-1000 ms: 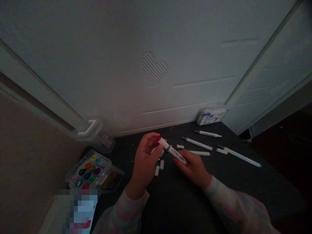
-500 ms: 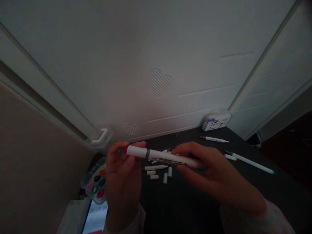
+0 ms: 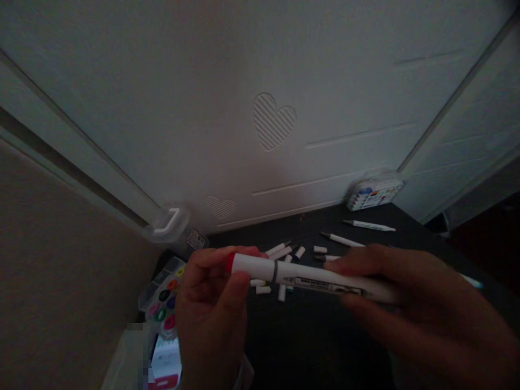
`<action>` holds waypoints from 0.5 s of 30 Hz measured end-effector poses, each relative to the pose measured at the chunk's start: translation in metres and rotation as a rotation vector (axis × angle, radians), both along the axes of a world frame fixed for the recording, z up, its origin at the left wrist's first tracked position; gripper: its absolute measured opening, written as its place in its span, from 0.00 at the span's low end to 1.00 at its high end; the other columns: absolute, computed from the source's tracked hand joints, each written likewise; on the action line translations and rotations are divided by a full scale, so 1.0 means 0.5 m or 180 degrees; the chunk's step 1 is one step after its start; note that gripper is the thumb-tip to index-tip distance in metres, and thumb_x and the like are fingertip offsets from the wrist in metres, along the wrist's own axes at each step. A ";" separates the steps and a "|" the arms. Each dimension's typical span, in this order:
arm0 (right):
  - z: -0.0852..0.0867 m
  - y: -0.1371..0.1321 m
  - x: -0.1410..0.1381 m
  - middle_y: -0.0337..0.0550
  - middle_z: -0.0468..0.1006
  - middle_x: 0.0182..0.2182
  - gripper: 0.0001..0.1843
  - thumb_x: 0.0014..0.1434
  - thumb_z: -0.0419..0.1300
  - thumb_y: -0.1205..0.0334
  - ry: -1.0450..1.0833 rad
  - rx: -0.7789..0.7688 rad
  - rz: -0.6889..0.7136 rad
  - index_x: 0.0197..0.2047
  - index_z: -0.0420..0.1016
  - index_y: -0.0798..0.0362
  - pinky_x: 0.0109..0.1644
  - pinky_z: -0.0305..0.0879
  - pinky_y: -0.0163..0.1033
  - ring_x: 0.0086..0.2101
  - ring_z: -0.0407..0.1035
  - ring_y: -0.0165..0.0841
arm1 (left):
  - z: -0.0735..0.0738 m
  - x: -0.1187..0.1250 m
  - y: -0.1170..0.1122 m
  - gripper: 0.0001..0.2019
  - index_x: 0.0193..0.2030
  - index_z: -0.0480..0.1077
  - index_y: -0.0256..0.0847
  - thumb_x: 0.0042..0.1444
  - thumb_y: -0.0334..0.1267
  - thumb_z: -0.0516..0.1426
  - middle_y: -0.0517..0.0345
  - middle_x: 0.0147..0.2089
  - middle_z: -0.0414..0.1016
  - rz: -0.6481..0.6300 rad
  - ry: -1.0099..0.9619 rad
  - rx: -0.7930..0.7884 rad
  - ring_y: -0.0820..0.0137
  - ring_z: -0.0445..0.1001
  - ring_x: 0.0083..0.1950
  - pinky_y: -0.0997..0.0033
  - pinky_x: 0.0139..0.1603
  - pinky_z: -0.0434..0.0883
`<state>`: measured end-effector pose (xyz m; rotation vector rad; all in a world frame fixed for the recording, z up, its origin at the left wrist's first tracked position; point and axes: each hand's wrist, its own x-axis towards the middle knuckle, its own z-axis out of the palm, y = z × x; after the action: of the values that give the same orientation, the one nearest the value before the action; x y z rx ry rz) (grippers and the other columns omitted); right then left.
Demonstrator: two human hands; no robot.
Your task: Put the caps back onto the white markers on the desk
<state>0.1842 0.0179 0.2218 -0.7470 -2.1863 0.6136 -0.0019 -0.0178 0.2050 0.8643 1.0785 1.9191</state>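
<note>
White plastic forms the barrel of the marker (image 3: 309, 276), which is held level and close to the viewer, above the dark table (image 3: 325, 346). Its red-tipped cap end points left; a dark ring separates the cap section from the printed barrel. The left hand (image 3: 211, 309) grips the cap end, thumb and fingers closed around it just behind the red tip. The right hand (image 3: 410, 303) is closed on the opposite end, fingers wrapped over the barrel and hiding that end. Both hands are clamped on the same marker, set apart along its length and not touching each other. On the table beyond the marker, loose caps (image 3: 280, 290) lie scattered, with several uncapped pens (image 3: 280, 250) just behind them. Further right and farther away, a long white pen (image 3: 343, 240) lies flat, and another pen (image 3: 369, 225) lies beyond it near the wall. At the far right corner of the table, a marker case (image 3: 374, 194) stands against the white panel (image 3: 260, 70), which carries a ribbed heart relief. At the near left, a clear box of markers (image 3: 164, 298) shows coloured round cap ends facing up. Behind it, a clear container with a white handle (image 3: 173, 225) rests against the panel. Lighting is dim, so print on the barrel cannot be read.
</note>
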 end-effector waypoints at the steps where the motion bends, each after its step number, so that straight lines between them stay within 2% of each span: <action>1: 0.001 0.000 0.001 0.40 0.76 0.27 0.12 0.53 0.57 0.63 0.0046 0.0049 -0.0012 0.42 0.68 0.42 0.22 0.64 0.33 0.25 0.70 0.33 | 0.001 0.003 -0.001 0.08 0.30 0.71 0.50 0.41 0.40 0.64 0.69 0.30 0.76 0.0002 -0.0008 -0.0010 0.76 0.74 0.33 0.82 0.33 0.72; 7: 0.001 0.004 -0.006 0.39 0.75 0.25 0.08 0.54 0.57 0.61 0.0116 -0.0079 0.0003 0.39 0.70 0.43 0.18 0.64 0.32 0.22 0.70 0.32 | 0.000 0.012 -0.001 0.08 0.32 0.70 0.51 0.42 0.40 0.63 0.69 0.30 0.75 0.0090 0.0098 -0.0036 0.75 0.74 0.32 0.79 0.33 0.72; 10: 0.000 0.001 -0.014 0.38 0.75 0.24 0.08 0.53 0.58 0.63 0.0164 0.0028 -0.0098 0.38 0.69 0.43 0.17 0.62 0.31 0.22 0.69 0.30 | -0.003 0.013 0.001 0.07 0.32 0.70 0.51 0.44 0.40 0.62 0.69 0.30 0.75 0.0164 0.0107 -0.0008 0.75 0.73 0.33 0.79 0.33 0.71; 12: 0.000 -0.003 -0.019 0.37 0.75 0.24 0.10 0.51 0.59 0.65 0.0202 0.0122 -0.0160 0.38 0.68 0.43 0.17 0.62 0.30 0.21 0.69 0.30 | -0.007 0.012 0.002 0.07 0.33 0.70 0.50 0.45 0.40 0.61 0.68 0.31 0.75 0.0092 0.0063 0.0030 0.75 0.73 0.34 0.79 0.35 0.71; 15: 0.001 -0.007 -0.024 0.36 0.75 0.23 0.10 0.52 0.58 0.65 0.0210 -0.0023 -0.0175 0.38 0.68 0.43 0.16 0.60 0.30 0.19 0.68 0.28 | -0.011 0.005 0.002 0.07 0.34 0.69 0.51 0.46 0.39 0.61 0.67 0.31 0.75 -0.0036 0.0075 0.0120 0.76 0.73 0.35 0.80 0.36 0.70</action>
<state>0.1721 0.0143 0.2221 -0.7774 -2.0974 0.6102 0.0003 -0.0167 0.1996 0.9144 1.0520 1.9297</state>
